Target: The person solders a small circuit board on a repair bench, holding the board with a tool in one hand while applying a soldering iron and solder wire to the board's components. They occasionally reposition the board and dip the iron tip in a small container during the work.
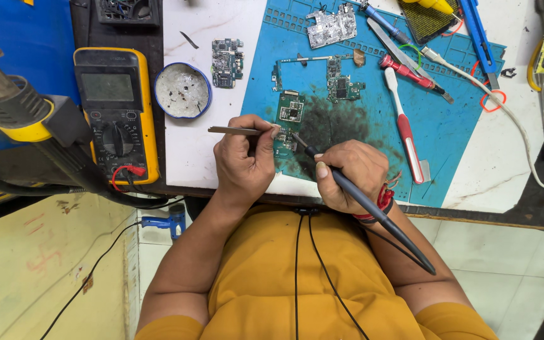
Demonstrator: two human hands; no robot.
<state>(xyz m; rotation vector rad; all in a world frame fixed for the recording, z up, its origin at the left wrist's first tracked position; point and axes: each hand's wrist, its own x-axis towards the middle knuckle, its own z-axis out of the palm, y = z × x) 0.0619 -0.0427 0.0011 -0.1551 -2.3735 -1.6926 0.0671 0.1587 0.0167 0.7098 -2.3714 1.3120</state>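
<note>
On the blue work mat (448, 126), at its near left corner, lies a small green circuit board (289, 113), and both hands are closed in over it. Her or his left hand (243, 160) is curled shut around slim metal tweezers (234, 130), whose handle pokes out to the left, away from the mat; the tips are hidden by the thumb near the board's lower edge. The right hand (351, 170) grips a dark soldering iron (373, 214) like a pen, fingers fully closed, tip angled down onto the board.

That board looks thin, light and stiff, and I'd judge it fragile: crowded with tiny parts, best pinned or lifted by its bare edges only, never by the chips.

Further up the mat sit two more boards and a silver shield; a red-and-white toothbrush (404, 126) lies right of the green board. Left of the mat stand a round flux tin (182, 90) and a yellow multimeter (116, 113).
</note>
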